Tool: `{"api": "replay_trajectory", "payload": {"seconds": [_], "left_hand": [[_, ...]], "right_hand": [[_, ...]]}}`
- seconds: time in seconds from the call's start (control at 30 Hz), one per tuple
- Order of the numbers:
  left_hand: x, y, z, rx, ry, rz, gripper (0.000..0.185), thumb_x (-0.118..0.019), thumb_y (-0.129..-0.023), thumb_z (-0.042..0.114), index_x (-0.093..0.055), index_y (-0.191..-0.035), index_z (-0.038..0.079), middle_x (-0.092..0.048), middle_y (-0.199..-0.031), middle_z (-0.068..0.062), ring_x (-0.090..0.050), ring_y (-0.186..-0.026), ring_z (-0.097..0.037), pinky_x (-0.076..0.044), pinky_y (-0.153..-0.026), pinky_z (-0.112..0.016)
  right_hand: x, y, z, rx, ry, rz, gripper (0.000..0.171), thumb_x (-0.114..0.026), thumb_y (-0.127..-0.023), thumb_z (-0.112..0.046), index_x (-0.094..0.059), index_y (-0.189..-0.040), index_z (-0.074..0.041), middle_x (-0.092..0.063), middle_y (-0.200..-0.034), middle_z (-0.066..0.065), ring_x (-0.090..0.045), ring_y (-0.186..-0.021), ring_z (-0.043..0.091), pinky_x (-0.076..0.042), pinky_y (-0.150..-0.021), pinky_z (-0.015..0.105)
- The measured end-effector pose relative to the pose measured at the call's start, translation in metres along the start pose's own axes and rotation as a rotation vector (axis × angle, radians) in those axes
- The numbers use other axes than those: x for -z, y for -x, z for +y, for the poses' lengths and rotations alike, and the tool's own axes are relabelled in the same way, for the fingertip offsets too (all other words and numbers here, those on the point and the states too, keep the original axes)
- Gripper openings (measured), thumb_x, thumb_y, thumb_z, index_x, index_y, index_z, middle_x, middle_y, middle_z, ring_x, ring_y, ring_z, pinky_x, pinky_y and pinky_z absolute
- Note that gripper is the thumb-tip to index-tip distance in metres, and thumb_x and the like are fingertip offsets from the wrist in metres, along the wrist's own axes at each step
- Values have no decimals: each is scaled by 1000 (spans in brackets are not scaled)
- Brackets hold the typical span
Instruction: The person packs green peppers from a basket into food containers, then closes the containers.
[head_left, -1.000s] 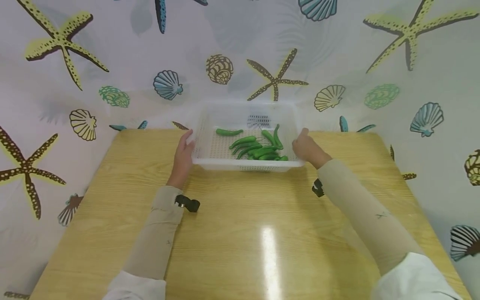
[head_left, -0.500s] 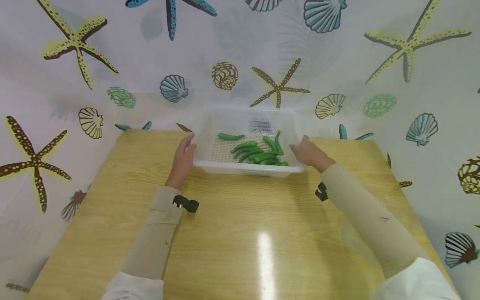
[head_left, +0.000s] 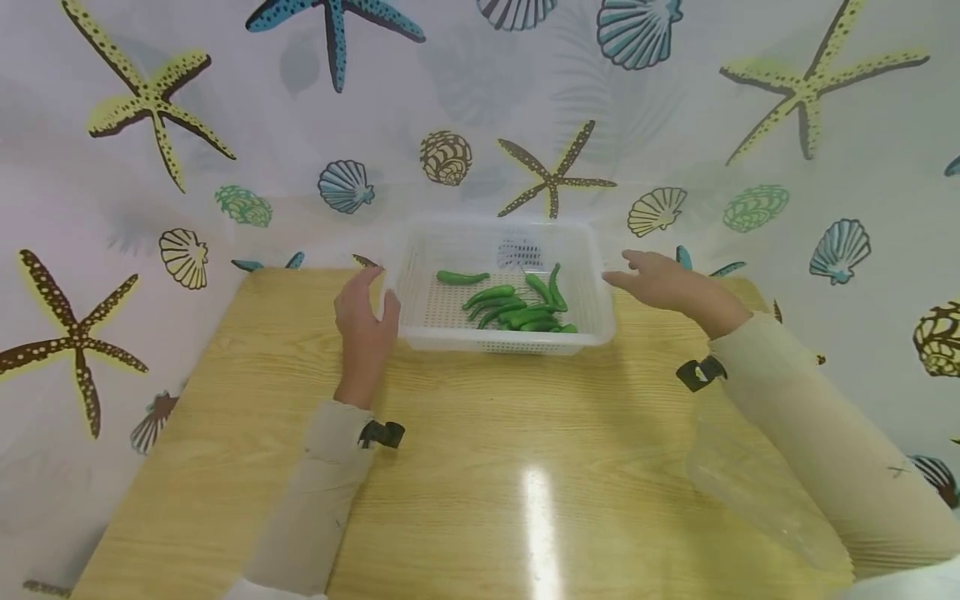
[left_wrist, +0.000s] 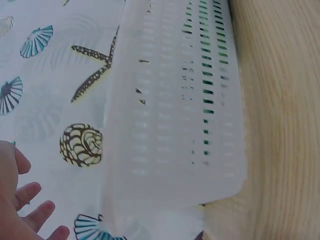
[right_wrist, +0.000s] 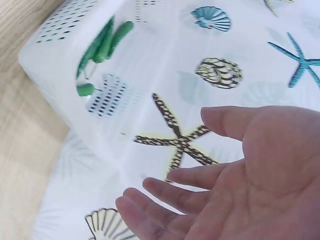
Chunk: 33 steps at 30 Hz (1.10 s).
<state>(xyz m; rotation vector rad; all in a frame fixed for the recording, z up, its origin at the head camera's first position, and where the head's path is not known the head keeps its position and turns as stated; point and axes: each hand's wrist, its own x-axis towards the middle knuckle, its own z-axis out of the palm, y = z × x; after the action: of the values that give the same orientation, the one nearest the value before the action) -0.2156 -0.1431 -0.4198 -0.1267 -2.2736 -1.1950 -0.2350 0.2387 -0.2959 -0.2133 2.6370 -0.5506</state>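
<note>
The white basket (head_left: 501,283) is sitting at the far edge of the wooden table (head_left: 480,467), hard against the seashell-printed curtain (head_left: 225,150), and that is where trouble is likely lying; a nudge from either side could be sliding it on the glossy top, tipping a corner off the back edge or pressing it into the loose fabric, since nothing is bracing it; the left hand (head_left: 365,325) is hovering just beside the basket's left wall with fingers relaxed and spread, holding nothing, and whether a fingertip is grazing the rim I cannot tell; the right hand (head_left: 663,282) is hanging open just off the right wall, palm turned inward in the right wrist view (right_wrist: 260,175), fingers straight and apart, gripping nothing; a one-sided grab could be tilting the tray and rolling the green peppers (head_left: 517,307) into a heap, and the thin perforated plastic may be flexing under a pinch; the basket itself is looking shallow, rectangular and translucent white, its floor and walls pierced with rows of small slots, as the left wrist view is showing close up (left_wrist: 185,100); the peppers are lying loose on its floor, most bunched toward the right, one lone pepper (head_left: 462,277) resting apart near the back left.
</note>
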Motion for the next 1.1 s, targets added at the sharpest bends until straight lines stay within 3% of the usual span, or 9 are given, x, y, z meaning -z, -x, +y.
{"api": "replay_trajectory", "payload": {"seconds": [0.07, 0.27, 0.5, 0.67, 0.8, 0.87, 0.93, 1.1], "left_hand": [[-2, 2, 12, -72, 3, 12, 36, -47, -93, 20, -52, -126, 6, -48, -132, -7, -36, -125, -24, -25, -106, -45], [-16, 13, 43, -199, 77, -86, 33, -46, -94, 16, -53, -126, 7, -45, -136, -5, -32, -128, -22, -27, -106, -44], [-51, 37, 60, -337, 56, -158, 30, -48, -91, 12, -58, -119, 7, -53, -127, -5, -43, -119, -22, -33, -101, -40], [-72, 61, 72, -469, 43, -263, 28, -51, -90, 8, -59, -117, 7, -57, -119, -5, -48, -111, -22, -38, -98, -35], [-84, 78, 85, -566, 41, -398, 30, -50, -90, 9, -58, -119, 9, -58, -118, -2, -50, -109, -17, -41, -97, -26], [-90, 85, 91, -568, 64, -481, 29, -48, -93, 11, -57, -120, 10, -58, -120, 0, -50, -111, -14, -41, -97, -23], [-96, 92, 96, -529, 103, -565, 29, -47, -94, 14, -56, -122, 11, -57, -121, 2, -49, -112, -11, -42, -95, -21], [-109, 107, 108, -309, 289, -781, 31, -42, -99, 20, -52, -128, 13, -53, -124, 3, -51, -104, -5, -49, -79, -18]], "right_hand": [[6, 13, 2, -4, -10, 7, 82, -33, -95, -55, -9, -146, 4, -23, -144, 31, -21, -130, 49, -24, -102, 65], [14, 45, 29, 12, 1, 34, 82, -32, -93, -60, -21, -144, 4, -27, -142, 31, -26, -126, 50, -27, -98, 67], [-15, 59, 97, 71, -202, -39, 68, -35, -100, -43, -23, -142, 9, -29, -139, 35, -38, -119, 52, -44, -91, 59], [-31, 76, 138, 21, -284, -67, 68, -31, -101, -42, -18, -142, 11, -22, -140, 37, -34, -120, 54, -39, -93, 62], [-33, 91, 166, -20, -268, -43, 68, -29, -102, -40, -16, -140, 15, -22, -137, 41, -36, -118, 56, -41, -90, 62], [-33, 99, 179, -61, -231, -24, 69, -27, -102, -41, -18, -138, 17, -24, -135, 43, -37, -116, 56, -44, -87, 60], [-35, 106, 192, -109, -206, -5, 69, -26, -101, -42, -20, -136, 18, -26, -132, 44, -39, -114, 57, -47, -84, 59], [-44, 119, 223, -218, -272, 3, 75, -25, -100, -45, -13, -133, 21, -21, -129, 48, -35, -114, 58, -47, -84, 58]]}}
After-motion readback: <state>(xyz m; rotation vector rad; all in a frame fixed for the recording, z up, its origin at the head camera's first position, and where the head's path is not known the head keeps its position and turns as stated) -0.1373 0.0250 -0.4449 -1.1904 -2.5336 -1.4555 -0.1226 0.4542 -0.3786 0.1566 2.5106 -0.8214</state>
